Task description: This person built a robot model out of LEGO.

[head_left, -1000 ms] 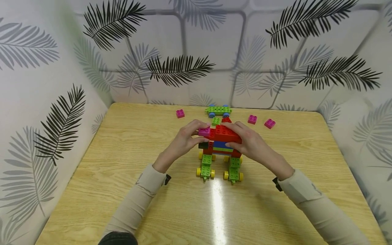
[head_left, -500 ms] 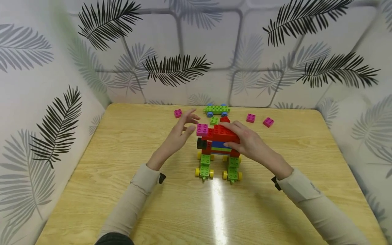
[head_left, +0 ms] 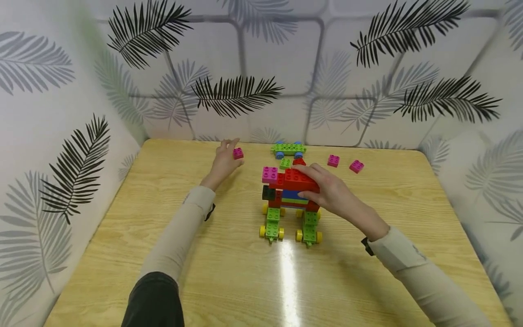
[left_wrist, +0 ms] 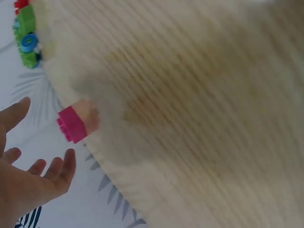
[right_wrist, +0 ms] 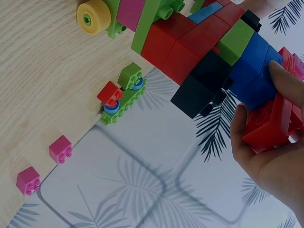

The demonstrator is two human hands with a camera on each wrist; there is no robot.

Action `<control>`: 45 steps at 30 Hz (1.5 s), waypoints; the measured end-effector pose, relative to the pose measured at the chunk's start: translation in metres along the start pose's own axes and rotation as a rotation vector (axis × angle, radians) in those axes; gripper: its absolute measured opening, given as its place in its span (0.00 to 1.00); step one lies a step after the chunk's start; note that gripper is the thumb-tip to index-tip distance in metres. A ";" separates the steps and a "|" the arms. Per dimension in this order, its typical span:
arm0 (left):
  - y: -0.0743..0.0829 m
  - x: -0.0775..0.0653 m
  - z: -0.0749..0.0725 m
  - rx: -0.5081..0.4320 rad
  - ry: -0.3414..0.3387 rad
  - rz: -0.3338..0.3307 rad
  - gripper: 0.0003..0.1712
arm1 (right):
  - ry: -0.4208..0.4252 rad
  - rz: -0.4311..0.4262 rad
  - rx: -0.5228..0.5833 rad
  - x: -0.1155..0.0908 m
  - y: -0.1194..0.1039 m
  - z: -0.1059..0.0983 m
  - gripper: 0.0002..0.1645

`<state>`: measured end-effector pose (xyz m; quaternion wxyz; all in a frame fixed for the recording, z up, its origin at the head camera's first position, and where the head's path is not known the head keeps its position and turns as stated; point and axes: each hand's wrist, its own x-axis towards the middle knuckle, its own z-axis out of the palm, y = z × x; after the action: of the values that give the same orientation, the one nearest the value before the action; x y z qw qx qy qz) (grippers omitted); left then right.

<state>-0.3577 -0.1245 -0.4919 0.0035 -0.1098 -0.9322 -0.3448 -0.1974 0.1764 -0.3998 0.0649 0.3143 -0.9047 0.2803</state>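
My left hand [head_left: 222,165] reaches to a loose pink toy brick [head_left: 238,153] at the far left of the table. In the left wrist view its thumb and fingers are spread around that pink brick [left_wrist: 72,124], apart from it. My right hand [head_left: 330,190] grips the red upper part of a toy brick model [head_left: 295,178]. The model stands on green legs with yellow wheels, with a pink brick [head_left: 270,174] on its top left and a black brick [head_left: 268,192] below. Red and blue bricks lie under my right thumb and fingers in the right wrist view.
Behind the model lie a green wheeled base [head_left: 288,148] with blue wheels, a green brick [head_left: 285,163] and a red brick [head_left: 299,161]. Two pink bricks [head_left: 333,161] lie at the back right. A patterned wall covering borders the wooden table [head_left: 229,272].
My left hand has let go of the pink brick on the model and moved left and back to the loose pink brick. The right hand keeps its grip on the model.
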 end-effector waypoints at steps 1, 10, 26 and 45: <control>-0.001 0.002 0.001 0.034 -0.048 -0.025 0.44 | 0.000 -0.003 0.005 0.000 0.000 0.001 0.39; -0.007 -0.004 0.012 0.261 -0.122 -0.044 0.30 | -0.007 -0.012 0.010 0.002 -0.003 0.006 0.40; -0.002 -0.018 0.014 0.113 -0.062 0.092 0.19 | 0.004 -0.009 0.004 0.002 0.001 0.003 0.39; 0.107 -0.097 -0.055 -0.305 0.045 0.421 0.22 | 0.000 -0.012 -0.007 0.000 0.001 -0.001 0.39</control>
<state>-0.2444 -0.1003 -0.3895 0.0790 -0.2929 -0.8258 -0.4754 -0.1978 0.1778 -0.3995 0.0677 0.3196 -0.9038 0.2764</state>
